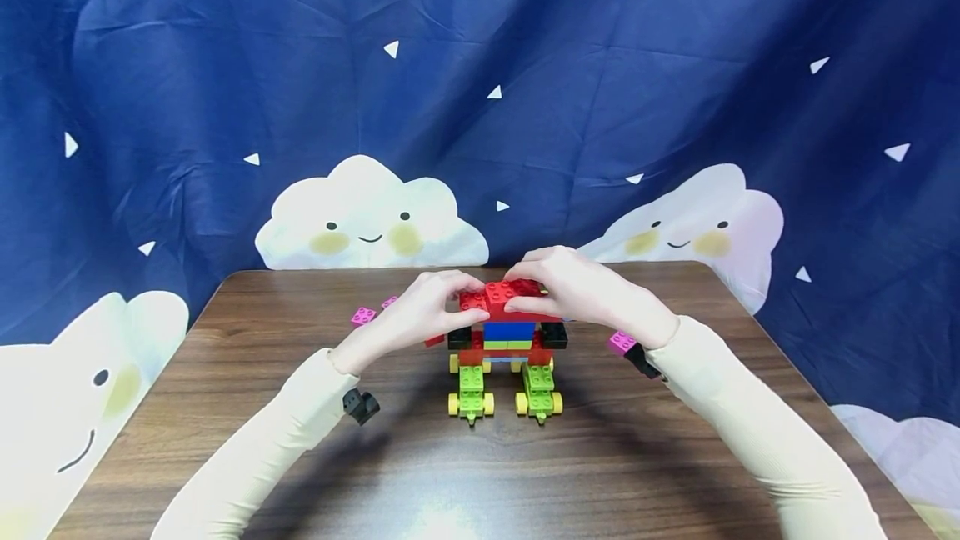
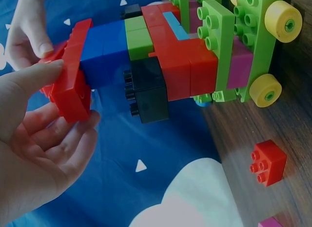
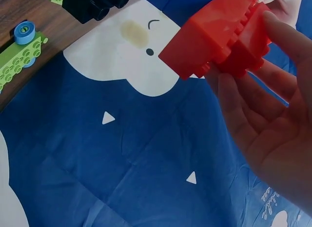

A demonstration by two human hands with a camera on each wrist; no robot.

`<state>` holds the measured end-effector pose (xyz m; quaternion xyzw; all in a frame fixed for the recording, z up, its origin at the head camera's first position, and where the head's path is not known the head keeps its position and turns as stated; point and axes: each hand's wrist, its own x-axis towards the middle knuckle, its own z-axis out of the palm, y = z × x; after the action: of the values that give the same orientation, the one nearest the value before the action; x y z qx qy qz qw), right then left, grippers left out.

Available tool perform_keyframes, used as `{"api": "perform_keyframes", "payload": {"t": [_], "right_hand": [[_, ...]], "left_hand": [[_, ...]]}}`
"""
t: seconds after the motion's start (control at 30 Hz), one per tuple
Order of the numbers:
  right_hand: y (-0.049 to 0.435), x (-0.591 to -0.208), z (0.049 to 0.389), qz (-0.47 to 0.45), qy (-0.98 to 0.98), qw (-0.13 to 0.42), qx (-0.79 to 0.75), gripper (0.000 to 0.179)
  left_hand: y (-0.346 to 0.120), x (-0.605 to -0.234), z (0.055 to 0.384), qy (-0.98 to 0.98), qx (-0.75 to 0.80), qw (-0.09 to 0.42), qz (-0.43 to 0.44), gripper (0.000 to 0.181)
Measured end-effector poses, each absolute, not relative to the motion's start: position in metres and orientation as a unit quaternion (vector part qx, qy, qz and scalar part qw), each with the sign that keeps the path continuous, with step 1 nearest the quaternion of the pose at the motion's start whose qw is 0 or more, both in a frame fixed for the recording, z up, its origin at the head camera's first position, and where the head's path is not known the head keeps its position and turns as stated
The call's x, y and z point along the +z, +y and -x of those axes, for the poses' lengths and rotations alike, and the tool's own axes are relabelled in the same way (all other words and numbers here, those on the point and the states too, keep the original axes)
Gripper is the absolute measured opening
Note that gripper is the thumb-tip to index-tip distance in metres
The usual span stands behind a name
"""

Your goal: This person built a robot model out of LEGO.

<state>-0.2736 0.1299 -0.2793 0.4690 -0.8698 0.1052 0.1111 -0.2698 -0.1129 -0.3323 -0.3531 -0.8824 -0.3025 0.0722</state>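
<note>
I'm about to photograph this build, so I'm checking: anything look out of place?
Just one thing: the black piece by the left sleeve seems tipped over, unlike the studs-up red brick. The stack stands upright; no damage shows.

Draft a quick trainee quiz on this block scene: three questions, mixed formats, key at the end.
1. Multiple choice: The left hand and right hand meet at the top bricks of the block figure. What colour are those bricks?
A) green
B) red
C) black

2. True or false: The left hand is holding nothing.

3. Fill in the blank: In the head view, the figure's two front green bases have ____ wheels.

Key:
1. B, red.
2. False; its thumb and fingers grip the top bricks.
3. Yellow.
</note>
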Motion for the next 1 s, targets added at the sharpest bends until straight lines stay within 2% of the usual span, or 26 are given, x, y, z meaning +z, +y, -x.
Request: {"api": "perform_keyframes", "payload": {"t": [0.17,0.4,0.7,1.0], "right_hand": [[0.129,-0.279,0.272,-0.465,-0.873,0.108,0.101,0.03],[0.131,-0.278,0.269,-0.479,-0.867,0.12,0.069,0.03],[0.135,-0.275,0.265,-0.476,-0.871,0.103,0.06,0.035],[0.136,-0.273,0.271,-0.497,-0.856,0.072,0.12,0.035]], "left_hand": [[-0.115,-0.333,0.269,-0.885,-0.308,0.064,0.343,0.041],[-0.124,-0.335,0.272,-0.88,-0.298,0.078,0.362,0.037],[-0.139,-0.334,0.272,-0.876,-0.316,0.057,0.359,0.033],[-0.141,-0.336,0.273,-0.871,-0.345,0.038,0.347,0.032]]}}
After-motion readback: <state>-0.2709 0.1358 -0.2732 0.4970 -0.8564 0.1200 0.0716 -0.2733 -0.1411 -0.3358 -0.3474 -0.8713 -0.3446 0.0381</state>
